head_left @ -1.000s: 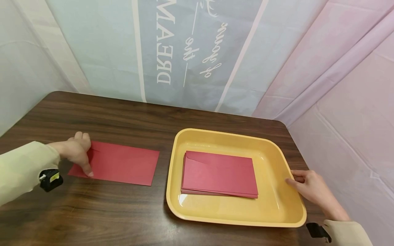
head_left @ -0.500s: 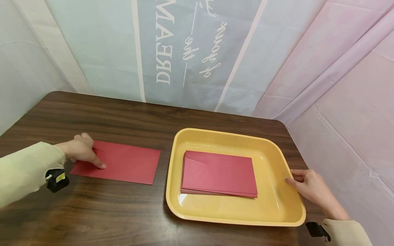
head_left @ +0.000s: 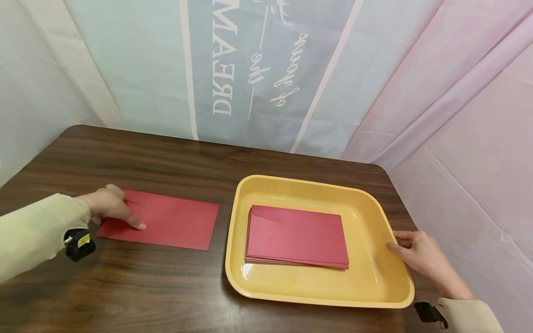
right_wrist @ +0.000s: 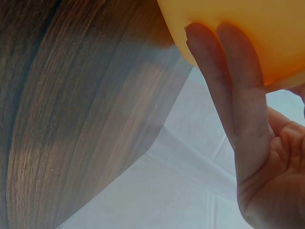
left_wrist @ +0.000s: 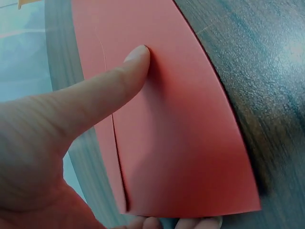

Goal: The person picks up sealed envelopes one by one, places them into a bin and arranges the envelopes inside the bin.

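A single red envelope lies on the table left of the tray. My left hand pinches its left end. In the left wrist view the thumb presses on the envelope's face, near the flap line, and fingertips show at its short edge. The yellow tray stands to the right, with a stack of red envelopes inside. At the tray's right side my right hand grips the rim, thumb inside. Two straight fingers lie against the outer wall in the right wrist view.
The dark wood-grain table has a rounded far edge. Behind it hangs a pale cloth backdrop with mirrored white lettering. A pinkish cloth borders the right side.
My left hand has moved slightly right, and its thumb has shifted from the envelope's near edge onto its face. The envelope has slid a little right. My right hand stays on the rim.
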Tool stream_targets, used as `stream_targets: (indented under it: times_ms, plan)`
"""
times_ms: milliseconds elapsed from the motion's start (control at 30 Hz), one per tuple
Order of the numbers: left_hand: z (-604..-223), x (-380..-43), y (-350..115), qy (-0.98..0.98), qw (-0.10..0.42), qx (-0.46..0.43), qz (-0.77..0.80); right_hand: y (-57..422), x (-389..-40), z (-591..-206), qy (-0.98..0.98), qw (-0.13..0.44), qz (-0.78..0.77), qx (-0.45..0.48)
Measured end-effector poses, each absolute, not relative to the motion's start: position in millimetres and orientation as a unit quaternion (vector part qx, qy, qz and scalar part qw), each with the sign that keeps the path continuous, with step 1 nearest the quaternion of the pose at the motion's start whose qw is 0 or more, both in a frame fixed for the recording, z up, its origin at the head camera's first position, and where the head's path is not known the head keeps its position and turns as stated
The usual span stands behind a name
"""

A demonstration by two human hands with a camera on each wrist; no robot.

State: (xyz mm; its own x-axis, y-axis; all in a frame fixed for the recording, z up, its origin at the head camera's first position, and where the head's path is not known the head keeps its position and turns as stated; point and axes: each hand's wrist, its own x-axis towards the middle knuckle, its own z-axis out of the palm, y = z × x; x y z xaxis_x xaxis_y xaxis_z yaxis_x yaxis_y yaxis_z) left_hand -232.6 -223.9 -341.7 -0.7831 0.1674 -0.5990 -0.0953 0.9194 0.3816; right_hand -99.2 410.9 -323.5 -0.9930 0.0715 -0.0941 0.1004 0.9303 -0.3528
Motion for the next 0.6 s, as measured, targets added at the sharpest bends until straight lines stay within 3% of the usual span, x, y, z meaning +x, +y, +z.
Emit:
stream_targets:
  times_ms: [167,600]
  plan:
    - [-344.4,-232.6,-227.7,0.913,0.330,0.036,0.238,410.4,-98.3,-323.9,0.980,0.041,-0.189,0.042]
    - [-345.6,-239.6,-221.5,0.933,0.258,0.040,0.249,409.6,-97.3,-325.1,0.980,0.038,-0.189,0.039]
